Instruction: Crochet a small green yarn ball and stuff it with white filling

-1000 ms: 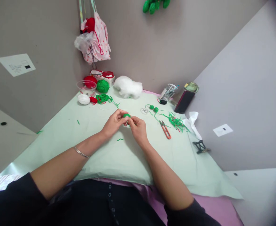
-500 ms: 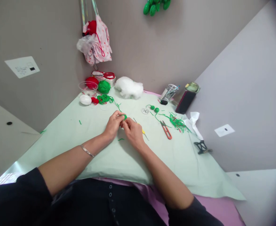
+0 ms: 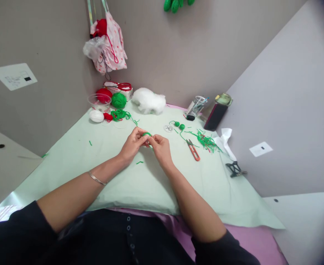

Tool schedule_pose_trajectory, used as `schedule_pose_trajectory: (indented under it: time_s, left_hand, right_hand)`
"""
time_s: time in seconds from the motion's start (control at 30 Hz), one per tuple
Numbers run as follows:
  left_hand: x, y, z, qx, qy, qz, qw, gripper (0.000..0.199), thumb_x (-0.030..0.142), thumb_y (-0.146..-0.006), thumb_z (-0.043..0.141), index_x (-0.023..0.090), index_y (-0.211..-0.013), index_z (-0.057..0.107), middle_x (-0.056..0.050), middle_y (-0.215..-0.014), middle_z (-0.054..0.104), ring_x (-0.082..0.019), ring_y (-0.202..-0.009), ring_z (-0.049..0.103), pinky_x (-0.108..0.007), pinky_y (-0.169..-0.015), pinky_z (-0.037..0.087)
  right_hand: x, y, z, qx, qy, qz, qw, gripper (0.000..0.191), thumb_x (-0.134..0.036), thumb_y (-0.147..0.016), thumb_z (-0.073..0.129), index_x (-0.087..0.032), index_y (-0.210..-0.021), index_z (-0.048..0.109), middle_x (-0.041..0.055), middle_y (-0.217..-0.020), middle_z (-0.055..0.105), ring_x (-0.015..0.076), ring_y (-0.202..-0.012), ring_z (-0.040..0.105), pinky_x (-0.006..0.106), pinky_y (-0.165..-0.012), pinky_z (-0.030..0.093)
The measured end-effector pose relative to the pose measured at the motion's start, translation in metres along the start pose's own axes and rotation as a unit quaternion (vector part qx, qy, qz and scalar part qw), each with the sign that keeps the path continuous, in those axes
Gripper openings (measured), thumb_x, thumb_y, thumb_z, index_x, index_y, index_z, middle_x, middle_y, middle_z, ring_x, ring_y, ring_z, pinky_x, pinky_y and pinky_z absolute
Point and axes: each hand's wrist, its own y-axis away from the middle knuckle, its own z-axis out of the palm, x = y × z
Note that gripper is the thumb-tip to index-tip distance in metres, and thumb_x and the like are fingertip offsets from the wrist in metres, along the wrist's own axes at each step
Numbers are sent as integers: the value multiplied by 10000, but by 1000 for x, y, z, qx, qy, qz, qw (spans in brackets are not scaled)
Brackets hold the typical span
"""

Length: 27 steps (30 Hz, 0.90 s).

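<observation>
My left hand (image 3: 132, 144) is closed on a small green crochet piece (image 3: 146, 134), thumb and fingers pinching it. From the other side, my right hand (image 3: 162, 148) has its fingertips pressed together at the same piece; a short green strand shows just below them. Whether those right fingertips grip the piece itself or a strand is hard to tell. Green yarn (image 3: 132, 119) leads back from near the left fingers to a loose green yarn heap (image 3: 119, 115). The yellow-handled hook seen earlier beside my right hand is out of sight.
Red-handled thread snips (image 3: 193, 150), green yarn scraps (image 3: 206, 140) and two small green balls (image 3: 179, 125) lie to the right. White stuffing (image 3: 149, 100), a green yarn ball (image 3: 119, 100), a clear tub (image 3: 99, 99) and a dark phone (image 3: 216, 117) stand along the back.
My right hand has turned and shifted slightly right, its fingers now meeting the green piece from the side. The yellow hook that showed past it is no longer visible. The view has shifted slightly.
</observation>
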Motion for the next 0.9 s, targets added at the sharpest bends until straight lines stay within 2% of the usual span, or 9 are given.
schedule_pose_trajectory:
  time_s: [0.2, 0.27, 0.37, 0.47, 0.53, 0.67, 0.77, 0.83, 0.9]
  left_hand:
    - [-8, -5, -7, 49, -35, -5, 998, 156, 140, -874, 701, 195, -883, 556, 72, -631, 568, -89, -547, 527, -203, -550, 447]
    - [-10, -6, -9, 60, -46, -18, 997, 98, 195, -924, 697, 170, -926, 602, 48, -703, 600, -90, -566, 539, -208, -543, 466]
    - [-10, -6, -9, 67, -49, -36, 996, 183, 315, -983, 660, 139, -1029, 651, -6, -866, 657, -109, -656, 603, -249, -589, 535]
    - [-5, -6, -7, 65, -32, -45, 996, 105, 236, -915, 678, 172, -893, 598, 43, -694, 597, -104, -569, 558, -233, -560, 499]
    - [0, -6, -5, 53, -18, -52, 997, 129, 198, -837, 678, 197, -825, 550, 60, -623, 567, -113, -543, 556, -242, -567, 497]
    - [5, -5, -4, 21, -6, -63, 998, 122, 251, -770, 695, 175, -850, 643, 10, -754, 651, -124, -611, 590, -263, -612, 509]
    - [6, -5, -4, 16, -10, -61, 998, 134, 253, -740, 715, 157, -830, 688, -11, -797, 663, -121, -654, 588, -248, -620, 478]
    - [5, -4, -4, 24, -9, -57, 998, 118, 242, -731, 709, 165, -815, 677, 0, -781, 646, -121, -654, 583, -252, -632, 476]
    - [5, -3, -4, 35, -6, -50, 998, 98, 232, -732, 691, 179, -805, 653, 15, -775, 627, -117, -639, 571, -262, -643, 481]
  right_hand:
    - [-14, 18, 9, -28, 71, -51, 996, 184, -299, -908, 504, -241, -759, 595, -12, -694, 619, 169, -637, 493, 305, -686, 340]
    - [-15, 22, 14, -33, 80, -52, 995, 158, -272, -900, 509, -247, -773, 600, -13, -678, 622, 172, -613, 485, 310, -680, 334]
    - [-13, 21, 17, -33, 69, -45, 996, 159, -272, -888, 530, -242, -749, 601, -22, -649, 623, 160, -585, 483, 302, -657, 343]
    - [-9, 13, 10, -26, 35, -40, 998, 190, -301, -864, 576, -229, -692, 612, -32, -614, 585, 146, -581, 474, 293, -634, 358]
    - [-8, 7, 2, -14, 8, -48, 999, 192, -333, -833, 630, -226, -674, 637, -17, -668, 594, 156, -656, 511, 296, -668, 391]
    - [-11, 1, -11, -9, -61, -63, 996, 250, -413, -810, 672, -224, -658, 612, 50, -972, 691, 192, -928, 621, 309, -791, 473]
    - [-13, 0, -13, -31, -105, -46, 993, 294, -459, -872, 574, -234, -688, 525, 53, -952, 714, 170, -806, 652, 304, -707, 506]
    - [-12, -1, -12, -33, -111, -30, 993, 248, -465, -884, 550, -242, -777, 527, 30, -871, 699, 144, -657, 604, 287, -610, 476]
    - [-10, -2, -11, -25, -94, -19, 995, 213, -451, -860, 597, -242, -867, 552, 3, -849, 676, 125, -592, 545, 275, -571, 435]
